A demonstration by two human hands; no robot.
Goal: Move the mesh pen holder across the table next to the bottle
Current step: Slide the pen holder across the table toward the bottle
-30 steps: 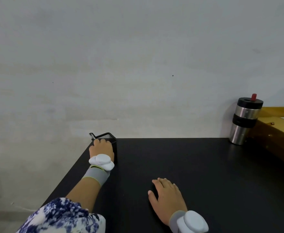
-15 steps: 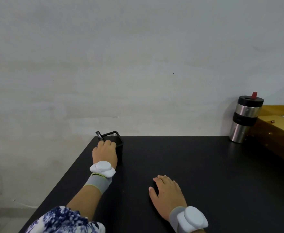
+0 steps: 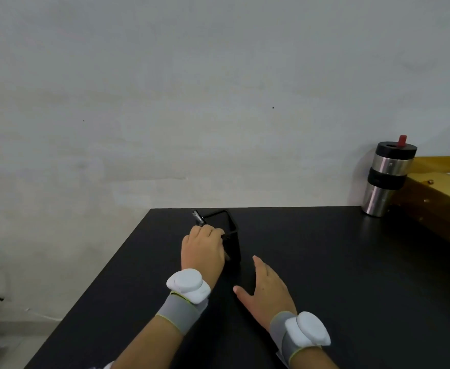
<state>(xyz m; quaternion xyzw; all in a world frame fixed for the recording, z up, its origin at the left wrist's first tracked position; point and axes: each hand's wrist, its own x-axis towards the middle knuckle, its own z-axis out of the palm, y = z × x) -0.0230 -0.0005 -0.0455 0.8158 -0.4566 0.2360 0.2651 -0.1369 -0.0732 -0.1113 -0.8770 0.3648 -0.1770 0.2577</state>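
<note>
My left hand (image 3: 202, 249) grips the near rim of the black mesh pen holder (image 3: 233, 242), which stands on the black table (image 3: 325, 275) left of centre. A silvery pen tip (image 3: 198, 217) sticks out of the holder at its far left corner. My right hand (image 3: 265, 290) hovers or rests flat just right of and nearer than the holder, fingers apart, holding nothing. The steel bottle (image 3: 386, 179) with a black lid and red knob stands at the table's far right corner, far from the holder.
A wooden frame (image 3: 439, 198) runs along the table's right edge beside the bottle. A pale wall rises directly behind the table. The table's left edge drops off to the floor at the left.
My left hand has carried the pen holder away from the far left corner, toward the right and nearer to me. My right hand has lifted and turned toward the holder.
</note>
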